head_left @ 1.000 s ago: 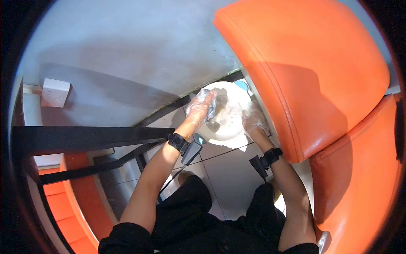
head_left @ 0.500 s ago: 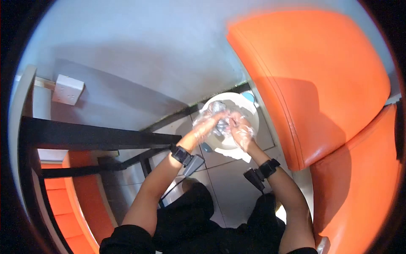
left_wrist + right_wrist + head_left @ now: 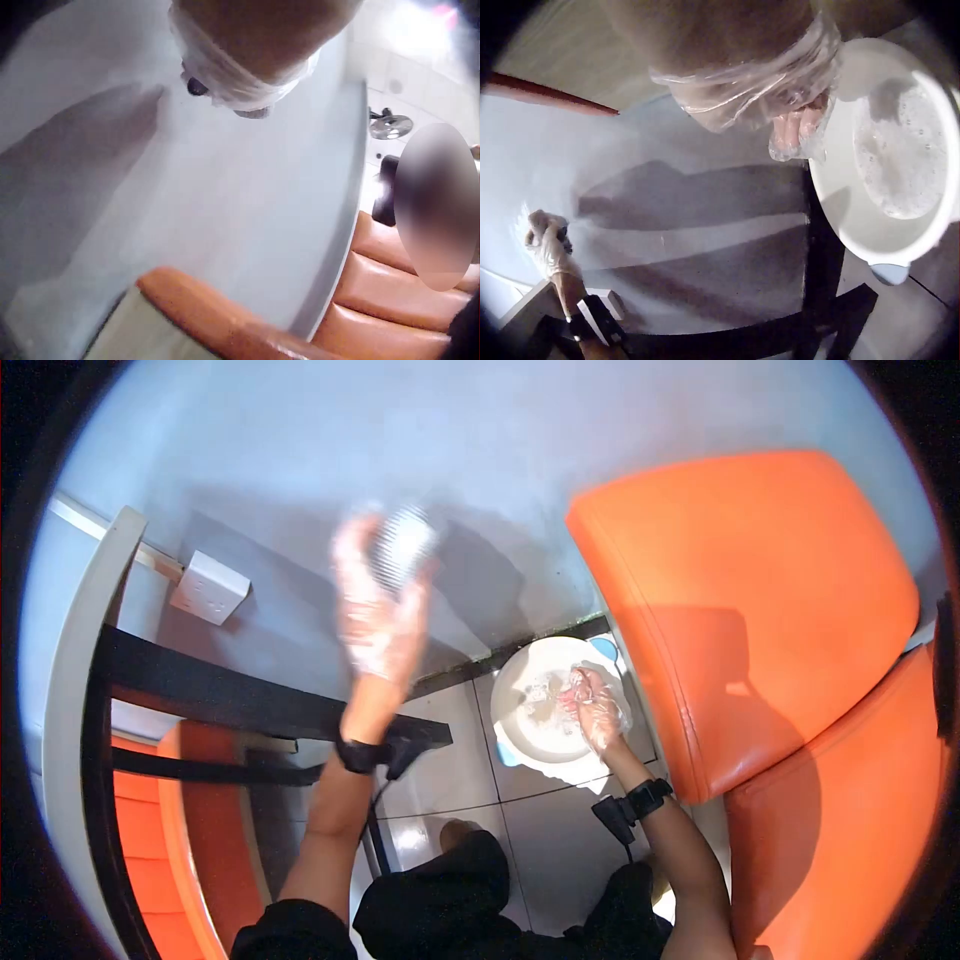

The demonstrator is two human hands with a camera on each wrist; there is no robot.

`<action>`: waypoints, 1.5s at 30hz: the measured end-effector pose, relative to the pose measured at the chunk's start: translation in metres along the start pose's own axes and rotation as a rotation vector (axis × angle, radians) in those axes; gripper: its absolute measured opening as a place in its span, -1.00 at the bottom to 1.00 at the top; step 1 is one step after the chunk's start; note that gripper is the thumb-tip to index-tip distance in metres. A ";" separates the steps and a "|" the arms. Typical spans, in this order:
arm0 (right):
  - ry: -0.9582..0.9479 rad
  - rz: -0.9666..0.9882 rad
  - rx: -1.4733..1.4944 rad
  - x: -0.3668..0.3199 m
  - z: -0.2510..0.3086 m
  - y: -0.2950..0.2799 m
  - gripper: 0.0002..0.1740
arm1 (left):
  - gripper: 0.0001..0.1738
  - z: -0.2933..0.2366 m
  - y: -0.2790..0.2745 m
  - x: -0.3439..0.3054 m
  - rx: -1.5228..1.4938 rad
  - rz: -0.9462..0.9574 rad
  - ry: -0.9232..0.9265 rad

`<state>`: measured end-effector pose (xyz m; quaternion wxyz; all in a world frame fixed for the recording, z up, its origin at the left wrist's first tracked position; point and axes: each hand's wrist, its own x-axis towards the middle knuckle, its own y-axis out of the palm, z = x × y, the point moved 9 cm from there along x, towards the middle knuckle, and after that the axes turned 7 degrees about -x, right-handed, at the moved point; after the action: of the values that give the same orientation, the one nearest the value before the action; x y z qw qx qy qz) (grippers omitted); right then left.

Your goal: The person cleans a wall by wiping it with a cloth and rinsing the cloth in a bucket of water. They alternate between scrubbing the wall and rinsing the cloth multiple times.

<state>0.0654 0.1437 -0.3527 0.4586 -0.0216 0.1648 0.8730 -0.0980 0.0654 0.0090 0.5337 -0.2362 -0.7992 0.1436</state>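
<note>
The striped cloth is up in front of the pale wall, to the upper left of the basin, and I have it in my left hand, with my thumb and fingers curled round its sides. Hand and cloth are blurred, and I can't tell whether the cloth touches the wall. A clear plastic glove covers that hand, and a black strap circles the wrist. Down at the basin, my right hand reaches over the rim on the right, also in clear plastic, its fingers loosely bent and nothing seen in them; I can't tell whether the fingertips touch the foamy water. The basin is round and white with blue handles, and it sits on the tiled floor near the foot of the wall. Just right of it is an orange seat, with another orange cushion below that. Over on my left, a dark beam runs from an upright towards the basin, below a white socket box on the wall. Beyond the beam are orange seat panels. My left wrist view also catches another person, blurred, beside orange padding.
</note>
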 end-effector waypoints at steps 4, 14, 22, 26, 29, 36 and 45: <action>0.160 -0.087 -0.246 -0.001 0.008 -0.012 -0.70 | -0.37 -0.070 -0.059 0.068 0.469 -0.329 0.606; -0.182 0.247 0.392 0.010 -0.030 -0.016 -0.69 | -0.42 -0.003 0.121 -0.003 0.555 0.414 0.834; 0.118 -0.022 -0.396 0.001 -0.034 -0.032 -0.62 | -0.37 -0.016 0.083 0.033 0.610 0.257 0.902; 0.105 -0.024 -0.578 0.002 -0.025 -0.036 -0.60 | -0.28 -0.034 0.042 0.104 0.524 -0.114 0.871; 0.116 -0.033 -0.618 0.009 -0.030 -0.036 -0.61 | -0.30 -0.044 0.070 0.098 0.584 -0.043 0.830; 0.117 -0.030 -0.388 0.007 -0.037 -0.031 -0.69 | -0.38 0.012 0.146 -0.035 0.520 0.572 0.972; 0.122 0.043 -0.460 -0.002 -0.024 -0.017 -0.69 | -0.40 -0.097 0.146 0.085 0.366 0.273 0.954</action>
<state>0.0780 0.1434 -0.3796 0.4122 -0.1746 -0.0107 0.8942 -0.0028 0.2315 0.0432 0.8470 -0.2800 -0.3915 0.2256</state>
